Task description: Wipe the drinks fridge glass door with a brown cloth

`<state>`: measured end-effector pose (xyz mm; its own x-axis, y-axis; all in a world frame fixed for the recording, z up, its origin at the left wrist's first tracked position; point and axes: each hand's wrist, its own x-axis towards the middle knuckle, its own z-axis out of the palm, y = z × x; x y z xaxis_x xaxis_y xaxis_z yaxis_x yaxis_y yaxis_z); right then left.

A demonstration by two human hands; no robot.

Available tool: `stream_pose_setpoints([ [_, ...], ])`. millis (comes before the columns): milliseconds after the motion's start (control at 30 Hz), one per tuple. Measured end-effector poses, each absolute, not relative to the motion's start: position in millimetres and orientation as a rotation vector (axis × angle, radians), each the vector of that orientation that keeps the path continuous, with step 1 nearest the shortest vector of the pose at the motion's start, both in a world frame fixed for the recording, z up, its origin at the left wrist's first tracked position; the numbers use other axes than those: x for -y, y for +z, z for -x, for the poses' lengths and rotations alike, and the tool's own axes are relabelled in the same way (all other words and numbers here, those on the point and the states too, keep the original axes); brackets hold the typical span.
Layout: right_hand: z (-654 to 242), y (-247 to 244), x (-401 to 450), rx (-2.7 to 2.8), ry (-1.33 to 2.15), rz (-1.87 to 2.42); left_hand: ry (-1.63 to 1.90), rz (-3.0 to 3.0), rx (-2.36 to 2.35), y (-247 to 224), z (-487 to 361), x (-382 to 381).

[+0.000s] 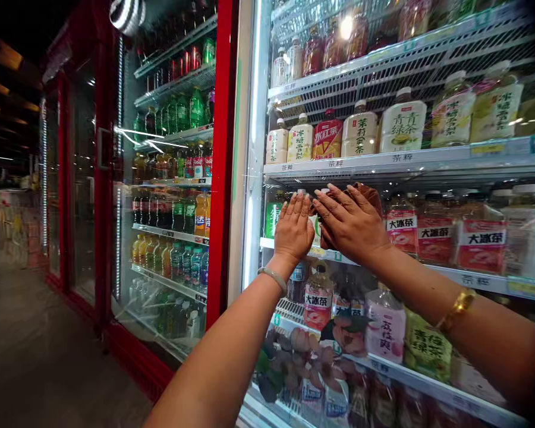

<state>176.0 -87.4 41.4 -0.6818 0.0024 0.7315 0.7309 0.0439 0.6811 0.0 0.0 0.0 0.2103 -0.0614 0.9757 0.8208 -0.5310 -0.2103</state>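
Observation:
My left hand (293, 227), with a pale bangle at the wrist, lies flat against the glass door (289, 362) of a drinks cooler, fingers stretched upward. Beside it, my right hand (353, 224) keeps a bunched brown cloth (369, 195) pressed to the same glass. Its fingers reach up and left over the cloth, and the thumb side is partly hidden. A gold band circles the right wrist. The fingertips of both hands are close together. Behind the glass, bottles with red labels (401, 229) stand on the shelf at hand height.
Several shelves (401, 163) of bottled drinks fill the cooler. To the left, a red upright frame (223, 160) borders another cooler with cans and bottles. Farther left are more red-framed doors (60, 190) and the floor (49, 356). Leaf shapes (303, 362) show low on the glass.

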Motion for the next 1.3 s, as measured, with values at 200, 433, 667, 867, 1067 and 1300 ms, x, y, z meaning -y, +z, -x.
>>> stream_pose_setpoints([
  [200,-179.8,40.0,88.8,1.752,-1.661,0.736,-1.413,1.719,0.712,1.4,2.4,2.5],
  [433,-186.5,36.1,97.9,1.736,-1.674,0.767,-1.419,1.731,0.722,3.2,2.7,4.8],
  [667,-190.4,41.4,100.7,1.765,-1.761,0.724,-1.455,1.703,0.786,2.9,-10.0,11.6],
  [867,-228.7,76.4,111.2,1.637,-1.684,0.798,-1.500,1.692,0.764,21.1,-61.7,38.0],
  [1067,-265.9,53.3,130.9,1.624,-1.714,0.851,-1.428,1.788,0.791,27.8,-110.9,64.4],
  [1300,-286.5,20.6,147.4,1.660,-1.731,0.860,-1.484,1.751,0.816,16.4,-131.9,67.2],
])
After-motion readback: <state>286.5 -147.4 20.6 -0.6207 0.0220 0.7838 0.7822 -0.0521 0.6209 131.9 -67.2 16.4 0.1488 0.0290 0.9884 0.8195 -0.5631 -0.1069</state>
